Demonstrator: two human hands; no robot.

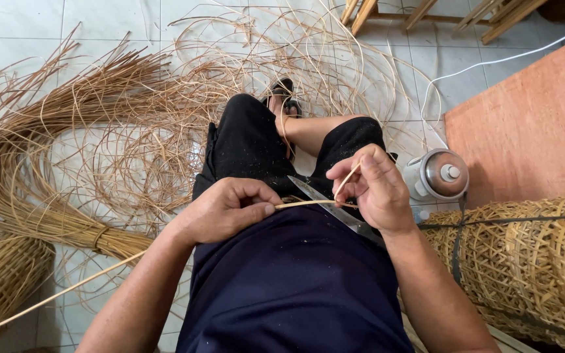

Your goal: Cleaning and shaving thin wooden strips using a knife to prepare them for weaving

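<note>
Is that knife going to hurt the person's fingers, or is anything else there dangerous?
It might. The knife blade lies between both hands, close to the left hand pinching the rattan strip, so a slip could nick a thumb. The blade also rests over the lap, near the legs. The strip's free end by the right hand could spring up if cut. Loose rattan strands on the floor could trip someone.

A metal spray can (441, 174) stands on the tiled floor (99, 16). Just right of the can lies an orange board (531, 124), below it stacked woven baskets (524, 261), and far left a bundle of loose rattan strips (47, 131). Wooden legs (426, 13) stand above.
</note>
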